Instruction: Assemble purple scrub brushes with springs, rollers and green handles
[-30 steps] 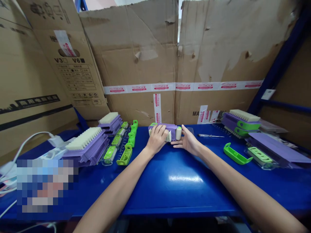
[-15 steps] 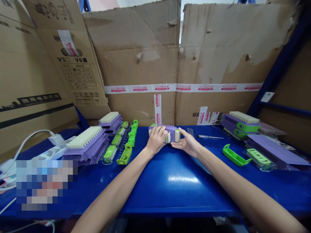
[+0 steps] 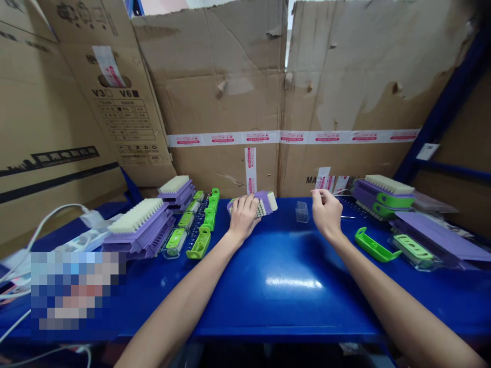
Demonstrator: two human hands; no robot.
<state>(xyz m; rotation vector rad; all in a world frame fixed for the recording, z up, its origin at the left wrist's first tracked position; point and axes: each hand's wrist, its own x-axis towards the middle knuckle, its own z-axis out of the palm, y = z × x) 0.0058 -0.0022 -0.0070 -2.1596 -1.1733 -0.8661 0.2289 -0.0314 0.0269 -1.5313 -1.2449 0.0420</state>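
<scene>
My left hand [image 3: 244, 215] is wrapped over a purple brush [image 3: 264, 204] with cream bristles, near the back of the blue table. A cream block shows at the brush's right end, and a bit of green at its edge. To the right, my right hand [image 3: 327, 210] is closed, its fingers curled around a screwdriver [image 3: 348, 217]. Only the thin metal shaft shows past the hand; the handle is hidden. Between the hands stands a small clear plastic box [image 3: 302, 211].
Purple bristled brushes [image 3: 138, 227] stand at left, beside rows of green-topped clear cases [image 3: 176, 240] and green brackets [image 3: 199, 243]. At right lie a green bracket [image 3: 376, 246], a clear case [image 3: 414, 250] and stacked purple parts [image 3: 383, 191]. Cardboard walls [image 3: 226, 102] close off the back.
My right hand has left the brush's right end and moved right, closing over the screwdriver. The clear box is now uncovered. My left hand keeps the brush, which is slightly tilted.
</scene>
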